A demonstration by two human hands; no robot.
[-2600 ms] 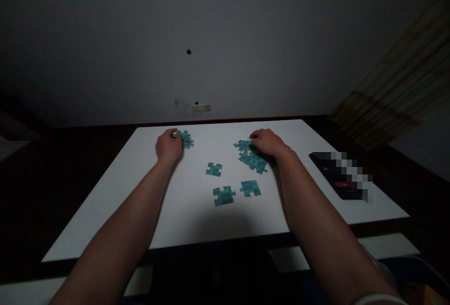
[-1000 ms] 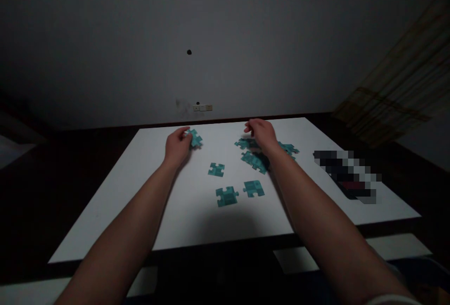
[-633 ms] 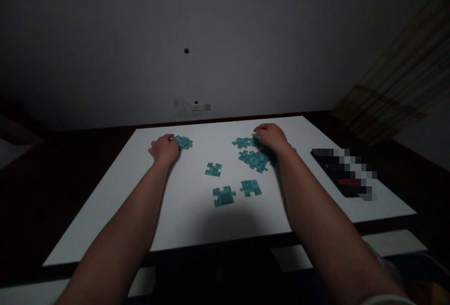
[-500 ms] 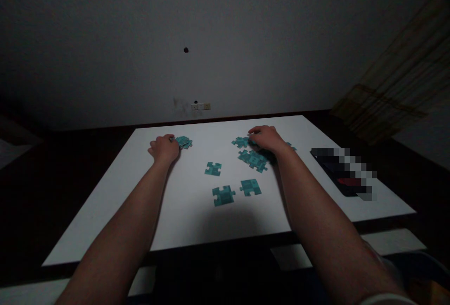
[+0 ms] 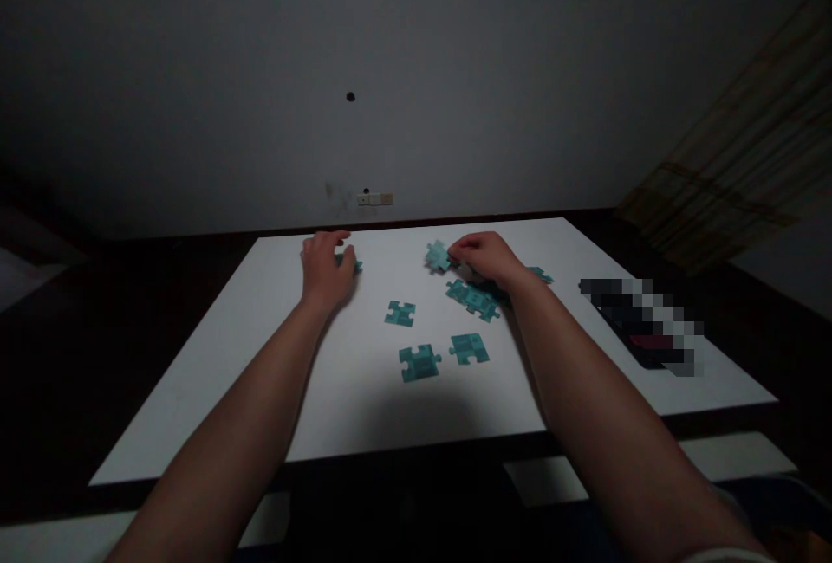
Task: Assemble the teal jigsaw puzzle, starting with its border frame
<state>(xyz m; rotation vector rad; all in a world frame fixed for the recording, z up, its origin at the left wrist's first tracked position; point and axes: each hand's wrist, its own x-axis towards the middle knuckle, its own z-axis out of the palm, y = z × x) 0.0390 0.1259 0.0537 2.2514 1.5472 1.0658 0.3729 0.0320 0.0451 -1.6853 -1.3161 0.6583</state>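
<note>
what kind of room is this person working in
Probably a plain, dim room in a home, though it could be a simple workroom: a bare wall with a socket strip, a long patterned curtain and a white table with puzzle pieces on it.

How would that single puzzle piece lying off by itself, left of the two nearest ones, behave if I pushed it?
The lone puzzle piece looks thin and flat, so it would probably slide rather than roll or tip. Its narrow knobs might bend if forced.
</note>
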